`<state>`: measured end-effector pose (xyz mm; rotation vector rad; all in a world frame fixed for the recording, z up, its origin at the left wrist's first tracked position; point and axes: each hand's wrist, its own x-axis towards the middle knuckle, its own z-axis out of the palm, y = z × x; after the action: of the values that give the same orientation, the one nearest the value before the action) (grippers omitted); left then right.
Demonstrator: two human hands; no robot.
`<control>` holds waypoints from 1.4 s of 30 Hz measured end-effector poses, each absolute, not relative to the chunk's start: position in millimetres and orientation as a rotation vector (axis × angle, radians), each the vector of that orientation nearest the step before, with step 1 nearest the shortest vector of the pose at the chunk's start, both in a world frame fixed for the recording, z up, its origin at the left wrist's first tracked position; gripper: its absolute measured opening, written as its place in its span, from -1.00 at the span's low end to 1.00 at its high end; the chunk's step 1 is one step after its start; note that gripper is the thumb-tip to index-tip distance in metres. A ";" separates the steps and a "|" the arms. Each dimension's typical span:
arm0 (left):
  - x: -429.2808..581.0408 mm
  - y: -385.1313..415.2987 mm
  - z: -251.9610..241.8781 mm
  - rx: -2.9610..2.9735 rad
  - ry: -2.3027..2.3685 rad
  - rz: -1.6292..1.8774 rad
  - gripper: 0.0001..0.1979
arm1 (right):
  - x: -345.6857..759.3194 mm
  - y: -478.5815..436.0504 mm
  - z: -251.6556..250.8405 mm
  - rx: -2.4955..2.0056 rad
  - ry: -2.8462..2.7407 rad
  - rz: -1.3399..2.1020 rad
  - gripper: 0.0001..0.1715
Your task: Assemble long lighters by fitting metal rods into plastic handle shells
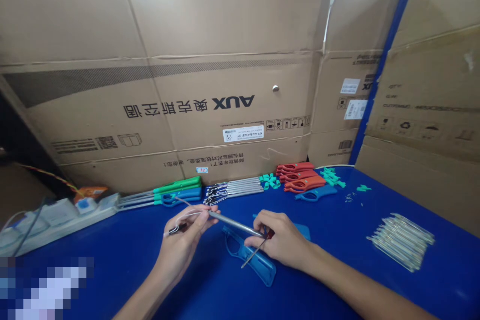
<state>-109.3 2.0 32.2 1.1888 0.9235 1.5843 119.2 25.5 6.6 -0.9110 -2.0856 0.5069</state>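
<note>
A slim silver metal tube [236, 223] spans the gap between my two hands above the table. My left hand [189, 225] is closed, pinching the tube's left end between thumb and fingers. A thin white wire and a small black part [177, 230] hang at that hand. My right hand [283, 237] is closed at the tube's right end and also grips a small screwdriver [254, 254], its thin shaft pointing down and left and a bit of red showing among the fingers. Below lies an open blue plastic lighter-shaped shell half [258, 262]; another blue piece [303, 231] is partly hidden behind my right hand.
Along the cardboard wall [210, 70] lie finished-looking green and blue gas-lighter-like tools [178, 191], silver tubes with wires [240, 187], green caps [270, 181] and red handles [300, 180]. Bundled thin rods [403, 242] lie right; a power strip [60, 225] stands left.
</note>
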 end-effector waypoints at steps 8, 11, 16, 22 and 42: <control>-120.7 19.5 16.5 1.397 1.269 1.323 -0.57 | 132.4 53.6 8.0 -1.215 -2.197 0.224 -0.81; -120.8 35.5 8.0 1.359 1.319 1.263 -0.47 | 137.9 77.9 11.9 -1.462 -2.246 0.108 -0.77; -125.9 51.8 -1.9 1.430 1.454 1.166 -0.51 | 140.0 110.4 13.0 -1.586 -2.329 0.072 -0.79; -135.0 45.2 -1.3 1.665 1.660 1.083 -0.63 | 127.6 121.8 13.5 -1.567 -2.397 0.090 -0.74; -152.0 73.5 -2.9 2.280 1.989 0.728 -0.81 | 101.1 129.8 8.3 -1.514 -2.420 0.011 -0.78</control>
<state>-152.0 73.5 -2.9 2.2804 1.9895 0.7281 101.1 129.8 8.3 -1.5142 -2.4198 0.0108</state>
